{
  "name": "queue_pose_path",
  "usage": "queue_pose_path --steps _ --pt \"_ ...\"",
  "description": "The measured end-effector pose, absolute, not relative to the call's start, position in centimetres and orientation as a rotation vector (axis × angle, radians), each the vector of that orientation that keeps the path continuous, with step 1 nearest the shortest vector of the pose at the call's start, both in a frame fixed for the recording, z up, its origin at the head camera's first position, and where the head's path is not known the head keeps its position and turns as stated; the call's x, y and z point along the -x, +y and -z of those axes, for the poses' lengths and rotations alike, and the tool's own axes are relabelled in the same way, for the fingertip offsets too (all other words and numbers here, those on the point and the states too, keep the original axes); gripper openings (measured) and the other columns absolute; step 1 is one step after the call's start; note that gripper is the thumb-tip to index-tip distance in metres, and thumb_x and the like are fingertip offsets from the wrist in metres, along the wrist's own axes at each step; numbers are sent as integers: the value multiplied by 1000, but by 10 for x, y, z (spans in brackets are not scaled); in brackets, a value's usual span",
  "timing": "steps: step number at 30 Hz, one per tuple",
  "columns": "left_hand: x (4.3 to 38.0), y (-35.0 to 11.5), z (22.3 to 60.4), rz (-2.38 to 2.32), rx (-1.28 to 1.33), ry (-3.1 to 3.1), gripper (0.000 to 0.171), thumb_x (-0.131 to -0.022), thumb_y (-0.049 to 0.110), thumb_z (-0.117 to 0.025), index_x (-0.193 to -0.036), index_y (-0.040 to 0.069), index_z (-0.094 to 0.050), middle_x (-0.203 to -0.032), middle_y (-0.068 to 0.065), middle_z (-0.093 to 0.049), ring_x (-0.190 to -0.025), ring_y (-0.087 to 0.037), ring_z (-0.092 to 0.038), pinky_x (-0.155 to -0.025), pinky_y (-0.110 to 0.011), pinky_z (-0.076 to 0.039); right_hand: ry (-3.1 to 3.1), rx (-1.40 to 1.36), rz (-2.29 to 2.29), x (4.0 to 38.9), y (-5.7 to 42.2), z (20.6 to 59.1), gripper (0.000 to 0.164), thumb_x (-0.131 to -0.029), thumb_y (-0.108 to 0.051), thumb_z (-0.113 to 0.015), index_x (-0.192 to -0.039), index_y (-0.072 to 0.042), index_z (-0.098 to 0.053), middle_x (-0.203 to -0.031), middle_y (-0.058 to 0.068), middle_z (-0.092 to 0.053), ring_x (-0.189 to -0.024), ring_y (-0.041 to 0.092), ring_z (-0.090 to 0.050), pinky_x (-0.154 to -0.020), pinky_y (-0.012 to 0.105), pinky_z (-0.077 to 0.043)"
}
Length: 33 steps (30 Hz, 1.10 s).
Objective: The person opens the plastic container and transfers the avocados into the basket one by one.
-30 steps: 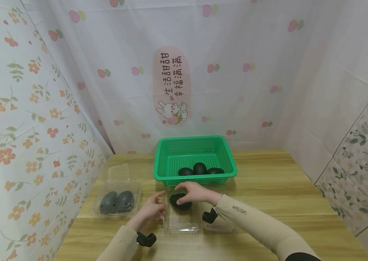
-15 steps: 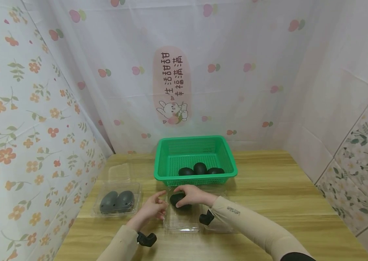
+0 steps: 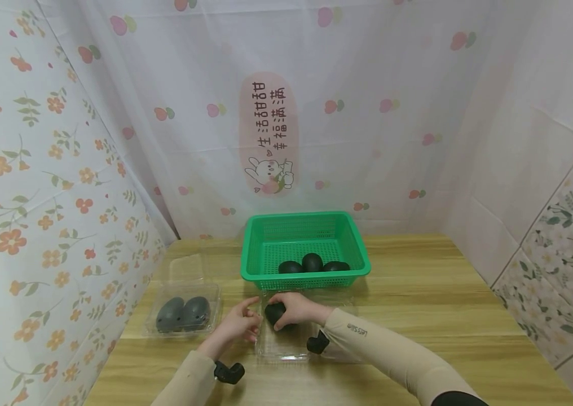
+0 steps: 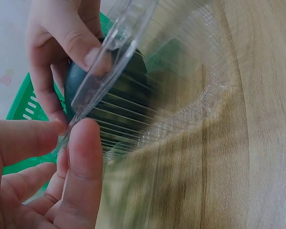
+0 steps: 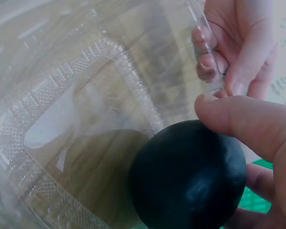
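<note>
In the head view my right hand [image 3: 298, 309] grips a dark, smooth avocado [image 3: 274, 314] inside the back of a clear plastic clamshell box [image 3: 284, 356]. The right wrist view shows the thumb on top of this avocado [image 5: 188, 176] and fingers at its side. My left hand [image 3: 239, 326] pinches the left rim of the box between thumb and fingers, seen close in the left wrist view at the box wall [image 4: 102, 86]. From the left wrist the avocado shows through the ribbed plastic. Some of its underside is hidden.
Behind the box stands a green basket [image 3: 253, 276] with several dark avocados [image 3: 312, 263] along its near side. To the left, an open clear box [image 3: 150, 332] holds two avocados [image 3: 196, 313]. More clear plastic lies under my right forearm. A patterned curtain [image 3: 367, 141] hangs behind the table.
My right hand has closed round the avocado and shifted slightly left and down with its forearm. My left hand stays at the box rim.
</note>
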State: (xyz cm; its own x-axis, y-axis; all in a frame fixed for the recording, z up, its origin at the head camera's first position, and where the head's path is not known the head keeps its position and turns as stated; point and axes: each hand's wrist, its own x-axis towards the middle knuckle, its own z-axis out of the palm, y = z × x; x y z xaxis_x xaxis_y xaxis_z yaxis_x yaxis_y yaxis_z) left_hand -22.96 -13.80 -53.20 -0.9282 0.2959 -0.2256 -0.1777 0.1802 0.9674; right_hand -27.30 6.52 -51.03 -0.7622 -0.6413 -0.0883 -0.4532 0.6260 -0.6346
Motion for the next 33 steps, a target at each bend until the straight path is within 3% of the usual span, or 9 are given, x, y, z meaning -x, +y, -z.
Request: queue_pose_path --steps 15,23,33 --pt "229 -136 530 -1800 -90 2109 63 -91 0 -60 -147 -5 -30 -93 -17 -59 -63 -16 -57 -50 -29 -55 2554 857 852 270 64 513 63 -67 -16 -85 -124 -6 -61 -112 8 -65 -97 18 -58 -79 25 -47" --pt "228 -136 528 -1814 -100 2104 63 -91 -1 -60 -146 -6 -30 -92 -16 -58 -63 -16 -57 -49 -27 -54 2546 908 903 270 66 508 63 -67 -15 -85 -124 -3 -61 -117 15 -64 -105 28 -59 -85 28 -47" --pt "226 -138 530 -1828 -105 2084 61 -92 -2 -57 -146 -9 -28 -96 -19 -58 -62 -15 -57 -50 -27 -54 2573 927 858 270 70 497 63 -70 -20 -84 -126 -6 -61 -121 11 -63 -107 21 -58 -86 28 -48"
